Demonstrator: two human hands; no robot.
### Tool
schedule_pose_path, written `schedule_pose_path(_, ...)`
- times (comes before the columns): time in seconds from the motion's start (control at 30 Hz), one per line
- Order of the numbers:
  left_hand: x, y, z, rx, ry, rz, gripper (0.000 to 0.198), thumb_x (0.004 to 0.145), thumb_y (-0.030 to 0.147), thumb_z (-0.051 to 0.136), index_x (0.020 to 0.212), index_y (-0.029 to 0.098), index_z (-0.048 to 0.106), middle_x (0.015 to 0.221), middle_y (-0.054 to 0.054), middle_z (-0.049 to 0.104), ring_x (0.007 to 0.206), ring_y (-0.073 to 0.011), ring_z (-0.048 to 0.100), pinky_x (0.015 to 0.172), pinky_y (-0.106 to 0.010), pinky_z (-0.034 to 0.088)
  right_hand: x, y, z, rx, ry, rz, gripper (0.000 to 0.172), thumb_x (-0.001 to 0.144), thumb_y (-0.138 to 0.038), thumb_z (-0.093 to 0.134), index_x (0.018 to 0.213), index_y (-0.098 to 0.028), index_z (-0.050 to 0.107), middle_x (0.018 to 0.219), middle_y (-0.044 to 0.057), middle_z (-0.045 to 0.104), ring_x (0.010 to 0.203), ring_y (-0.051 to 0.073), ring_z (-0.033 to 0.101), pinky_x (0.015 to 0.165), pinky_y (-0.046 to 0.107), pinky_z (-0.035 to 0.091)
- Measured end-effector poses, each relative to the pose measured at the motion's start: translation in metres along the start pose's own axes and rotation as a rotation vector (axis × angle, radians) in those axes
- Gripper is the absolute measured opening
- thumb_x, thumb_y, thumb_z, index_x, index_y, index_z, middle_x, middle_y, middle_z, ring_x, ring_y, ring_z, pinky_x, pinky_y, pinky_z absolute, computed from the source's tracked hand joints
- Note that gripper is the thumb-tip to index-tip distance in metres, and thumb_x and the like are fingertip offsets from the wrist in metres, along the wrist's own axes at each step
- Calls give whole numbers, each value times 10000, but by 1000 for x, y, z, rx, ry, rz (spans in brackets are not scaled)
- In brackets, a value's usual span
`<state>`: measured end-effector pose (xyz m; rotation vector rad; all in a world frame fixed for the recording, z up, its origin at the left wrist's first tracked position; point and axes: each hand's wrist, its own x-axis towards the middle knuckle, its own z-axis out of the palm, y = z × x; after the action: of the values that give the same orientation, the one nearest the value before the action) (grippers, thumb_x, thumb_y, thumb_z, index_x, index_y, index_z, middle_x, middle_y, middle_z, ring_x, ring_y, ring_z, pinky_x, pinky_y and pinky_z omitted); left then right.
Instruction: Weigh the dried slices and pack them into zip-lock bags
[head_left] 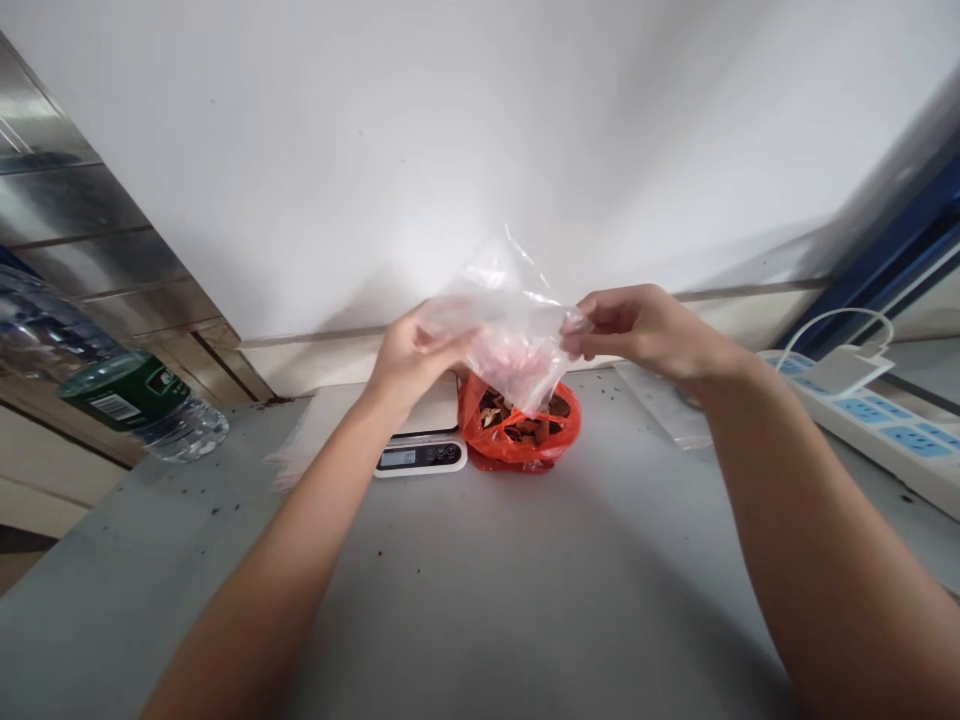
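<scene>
A clear plastic bag [517, 340] hangs between my two hands, above a red plastic bag [517, 455] that stands open with brown dried pieces [529, 428] inside. My left hand [420, 355] pinches the clear bag at its left side. At its right edge, the fingertips of my right hand [630, 325] are closed on the plastic. Beside the red bag on the left lies a white digital scale [420, 456] with a lit display, partly hidden behind my left hand and forearm.
A water bottle [142, 400] with a green label is at the left. Flat clear bags [300, 440] lie left of the scale, and another clear bag [664, 400] lies right of the red bag. A white power strip [885, 425] with a plugged-in charger sits at the right.
</scene>
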<state>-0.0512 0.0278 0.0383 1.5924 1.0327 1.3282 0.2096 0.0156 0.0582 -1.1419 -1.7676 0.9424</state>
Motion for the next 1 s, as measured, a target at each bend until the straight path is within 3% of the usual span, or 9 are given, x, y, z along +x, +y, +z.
schedule_pose_path(0.07,0,5,-7,-3,60,4,476,738,453,872,1117,202,730,1001,-66,788,942,-254,758,747,-334,614,-1,-1,-1,-45,-53,-10,347,641,-498,880,764,-194,767,772,42,727,742,184,639,706,361,537)
schedule_pose_path(0.17,-3,11,-16,173,11,56,368,785,520,828,906,189,721,812,-40,759,735,-195,734,667,-289,584,-1,-3,1,-71,-64,-25,347,670,-507,863,803,-193,797,790,52,741,727,186,628,675,363,513)
schedule_pose_path(0.3,-12,8,-17,299,-27,115,426,870,549,720,662,220,547,589,3,653,530,-142,640,536,-254,511,1,-7,9,13,-75,19,391,664,-465,884,911,-179,787,778,56,745,718,195,650,657,351,514)
schedule_pose_path(0.47,-22,-6,-16,169,122,35,368,887,535,682,740,248,507,520,47,585,416,-116,545,424,-234,439,7,-12,29,144,-232,154,409,615,-455,928,851,-174,748,822,60,748,765,201,675,741,364,559)
schedule_pose_path(0.57,-26,-13,-27,92,165,-4,351,880,541,689,767,243,542,488,59,546,417,-122,532,432,-233,437,10,-12,46,192,-156,137,419,640,-514,912,663,-181,659,692,17,661,692,174,639,708,350,544)
schedule_pose_path(0.7,-33,-19,-67,100,210,-97,399,880,585,667,736,224,574,521,29,576,458,-137,565,482,-247,454,15,-15,73,194,113,51,369,727,-511,851,725,-182,684,715,19,661,637,162,626,634,335,525)
schedule_pose_path(0.8,-45,-29,-109,292,296,-163,340,834,545,696,777,217,626,614,-11,666,593,-186,656,568,-269,501,22,-24,99,82,266,-46,247,832,-409,756,865,-164,756,828,68,736,669,192,673,632,347,544)
schedule_pose_path(0.9,-60,-45,-148,449,414,-315,324,810,539,683,747,223,652,735,-57,734,777,-244,706,638,-292,514,35,-36,137,-159,303,-248,216,938,-323,642,934,-167,793,935,99,787,811,228,726,720,347,557)
schedule_pose_path(1.0,-71,-59,-172,441,424,-439,415,822,628,631,749,221,670,775,-88,752,766,-268,712,635,-325,519,49,-48,186,-495,179,-425,257,1012,-245,560,1034,-179,807,1044,111,798,887,235,729,752,330,530)
